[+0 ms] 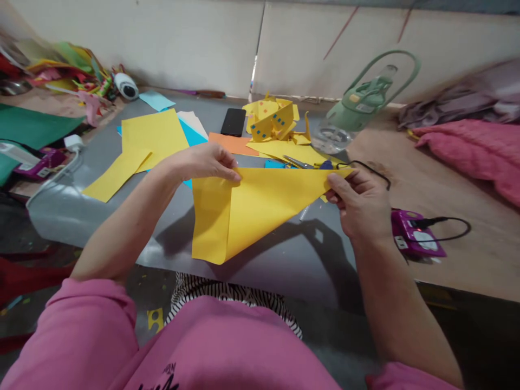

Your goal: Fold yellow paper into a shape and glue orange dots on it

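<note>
A yellow sheet of paper (260,208), folded over on a diagonal, is held up in front of me above the grey table top. My left hand (213,162) pinches its top edge between thumb and fingers, left of the middle. At the pointed right corner, my right hand (359,200) grips the paper between thumb and fingers. The fold is still rounded along its lower side, and a single-layer strip hangs at the left. Just behind the sheet lie scissors (298,161), partly hidden by it.
Yellow paper (154,135), an orange sheet (231,144), a black phone (233,122) and a yellow paper model (272,119) lie at the back. A green-lidded bottle (353,108) stands back right. Purple power strips (418,233) with cords flank the table.
</note>
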A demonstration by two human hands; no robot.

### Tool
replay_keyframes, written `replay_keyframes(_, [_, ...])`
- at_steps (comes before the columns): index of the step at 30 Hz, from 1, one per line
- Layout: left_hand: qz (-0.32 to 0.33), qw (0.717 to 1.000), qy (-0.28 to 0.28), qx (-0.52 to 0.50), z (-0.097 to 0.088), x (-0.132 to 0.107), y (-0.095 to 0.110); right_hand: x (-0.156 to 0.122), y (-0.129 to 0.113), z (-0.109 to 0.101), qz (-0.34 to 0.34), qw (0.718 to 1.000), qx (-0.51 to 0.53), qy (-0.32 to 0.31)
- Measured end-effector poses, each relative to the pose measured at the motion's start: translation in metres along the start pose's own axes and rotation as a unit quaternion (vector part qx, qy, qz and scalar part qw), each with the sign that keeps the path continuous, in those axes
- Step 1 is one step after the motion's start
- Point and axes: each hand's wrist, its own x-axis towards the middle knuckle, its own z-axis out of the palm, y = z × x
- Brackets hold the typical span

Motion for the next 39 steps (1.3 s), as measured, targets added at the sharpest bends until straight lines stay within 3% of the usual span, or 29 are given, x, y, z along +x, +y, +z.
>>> replay_keyframes(13, [0.032, 0.999, -0.040, 0.003, 0.010, 0.013, -0.009, 0.005, 0.008, -0.003, 0.007, 0.999, 0.032, 0.002])
replay_keyframes(20, [0.052, 0.996, -0.065, -0.007, 0.016, 0.012, 0.001, -0.002, 0.022, -0.002, 0.103, 0.992, -0.007, -0.076])
replay_keyframes(25, [0.040, 0.996, -0.075, 0.004, 0.020, 0.009, 0.009, -0.006, 0.025, 0.002, 0.089, 0.994, 0.006, -0.062])
replay_keyframes(39, [0.023, 0.996, -0.084, -0.031, 0.025, 0.015, 0.002, -0.002, 0.026, 0.003, 0.094, 0.994, 0.006, -0.055])
